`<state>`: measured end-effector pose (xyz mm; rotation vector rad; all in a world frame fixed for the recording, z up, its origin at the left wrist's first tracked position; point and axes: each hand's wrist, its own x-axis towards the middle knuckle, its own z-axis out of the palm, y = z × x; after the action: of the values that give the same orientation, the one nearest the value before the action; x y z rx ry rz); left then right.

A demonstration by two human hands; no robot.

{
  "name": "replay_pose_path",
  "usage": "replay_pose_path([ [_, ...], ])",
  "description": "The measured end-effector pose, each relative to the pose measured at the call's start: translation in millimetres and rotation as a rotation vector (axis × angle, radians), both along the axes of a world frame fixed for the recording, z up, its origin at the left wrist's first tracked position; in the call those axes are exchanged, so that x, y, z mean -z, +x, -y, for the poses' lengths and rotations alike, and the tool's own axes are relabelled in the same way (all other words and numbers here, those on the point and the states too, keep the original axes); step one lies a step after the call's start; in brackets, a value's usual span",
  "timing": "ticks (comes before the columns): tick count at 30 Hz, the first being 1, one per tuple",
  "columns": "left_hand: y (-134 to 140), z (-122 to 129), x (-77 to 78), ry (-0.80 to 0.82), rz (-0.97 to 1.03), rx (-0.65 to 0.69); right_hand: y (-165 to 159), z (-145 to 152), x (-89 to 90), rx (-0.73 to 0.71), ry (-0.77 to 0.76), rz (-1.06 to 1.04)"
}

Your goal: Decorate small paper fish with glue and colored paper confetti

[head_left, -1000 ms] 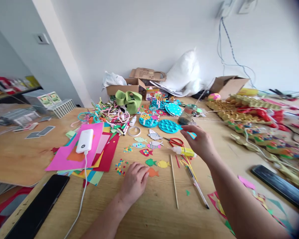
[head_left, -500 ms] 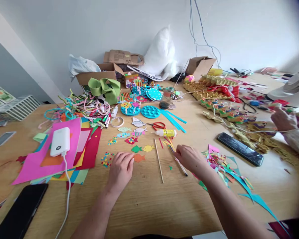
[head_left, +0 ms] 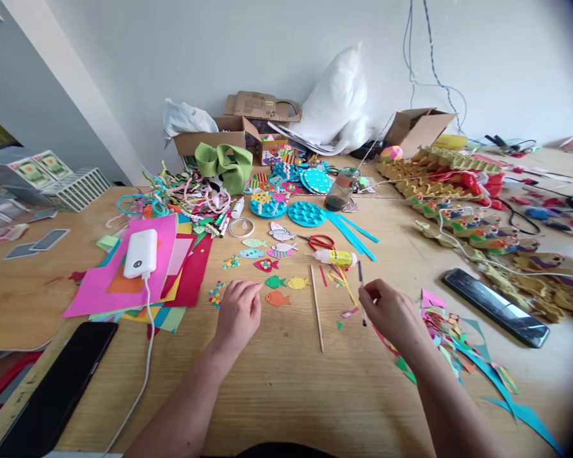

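My right hand (head_left: 390, 313) pinches a slim dark-tipped pen (head_left: 361, 275), held nearly upright above the table. To its left lies a thin wooden stick (head_left: 317, 312). My left hand (head_left: 239, 313) rests with its fingers curled together, and I see nothing in them. Just right of it are an orange paper fish (head_left: 277, 298), a green paper fish (head_left: 275, 282) and a yellow paper fish (head_left: 298, 283). Patterned fish, including a red one with dots (head_left: 266, 265), lie farther back. A glue bottle (head_left: 335, 257) lies on its side by red-handled scissors (head_left: 321, 242).
Paper scraps (head_left: 442, 324) and a phone (head_left: 496, 306) lie at right, near egg-carton crafts (head_left: 477, 229). A white power bank (head_left: 141, 253) sits on coloured paper (head_left: 83, 296) at left; another phone (head_left: 57, 388) is in front. Blue discs (head_left: 306, 214) and a glass jar (head_left: 342, 189) stand behind.
The view has swung left. My right hand has raised the pen off the table, more upright. My left hand has come away from the orange fish. A co-worker's hand at right has mostly left view.
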<state>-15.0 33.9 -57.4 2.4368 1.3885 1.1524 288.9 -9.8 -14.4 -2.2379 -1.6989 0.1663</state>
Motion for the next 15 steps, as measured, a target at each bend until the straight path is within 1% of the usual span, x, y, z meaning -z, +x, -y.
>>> replay_pose_path([
  [1, 0.7, 0.7, -0.1, -0.013, -0.014, 0.018, -0.5, -0.3, -3.9, 0.006, 0.082, -0.087],
  [3, 2.5, 2.4, 0.3, -0.042, -0.070, 0.053, -4.9, -2.6, -12.8, -0.010, 0.194, -0.286],
  [7, 6.3, 6.9, 4.9, -0.105, -0.244, 0.099, -27.7, -13.6, -30.2, -0.110, 0.286, -0.791],
  [9, 7.8, 8.8, 8.2, -0.126, -0.307, 0.110, -42.3, -21.9, -35.5, -0.143, 0.337, -0.977],
  [10, 8.5, 9.5, 9.7, -0.134, -0.330, 0.112, -49.3, -26.7, -36.6, -0.179, 0.352, -1.044],
  [12, 9.5, 10.3, 12.3, -0.145, -0.365, 0.108, -62.3, -37.6, -34.9, -0.228, 0.328, -1.177],
  [15, 10.7, 10.6, 14.4, -0.155, -0.401, 0.086, -80.2, -54.0, -24.2, -0.305, 0.277, -1.387],
])
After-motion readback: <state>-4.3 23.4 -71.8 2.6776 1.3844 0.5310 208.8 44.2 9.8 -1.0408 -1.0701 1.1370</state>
